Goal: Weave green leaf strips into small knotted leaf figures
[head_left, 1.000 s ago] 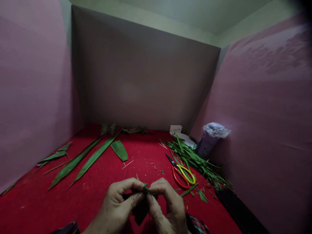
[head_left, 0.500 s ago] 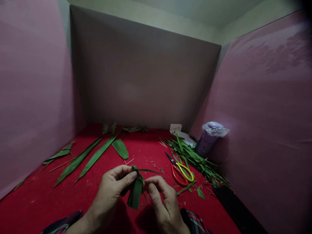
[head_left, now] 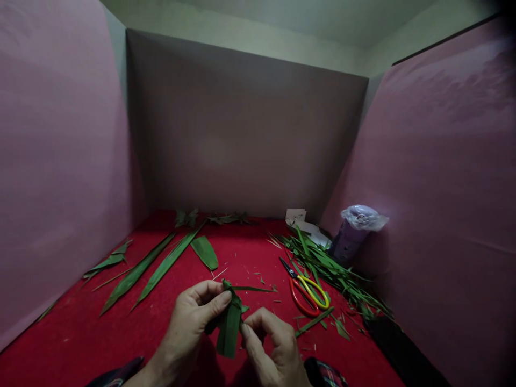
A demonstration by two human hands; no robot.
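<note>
A folded green leaf point(head_left: 230, 334) hangs over the red cloth, its wide flat end pointing down and a thin strip sticking out to the right from its top. My left hand point(head_left: 191, 325) pinches its knotted upper part between thumb and forefinger. Lower down, my right hand point(head_left: 274, 344) has thumb and forefinger closed at the leaf's right edge, where a small piece seems to be gripped. Just beyond my right hand lie scissors point(head_left: 307, 290) with one red and one yellow handle, blades pointing away to the left.
Long leaves point(head_left: 169, 274) and a short cut leaf point(head_left: 205, 252) lie at the left. A heap of leaf strips point(head_left: 322, 263) spreads along the right, beside a purple container point(head_left: 350, 236) with plastic over its top. Scraps dot the red cloth point(head_left: 100, 338). Pink panels point(head_left: 443, 215) rise at the sides.
My right thumb and forefinger have closed at the leaf's right edge, where they were slightly parted. The whole view has shifted a little, so everything appears lower and further right.
</note>
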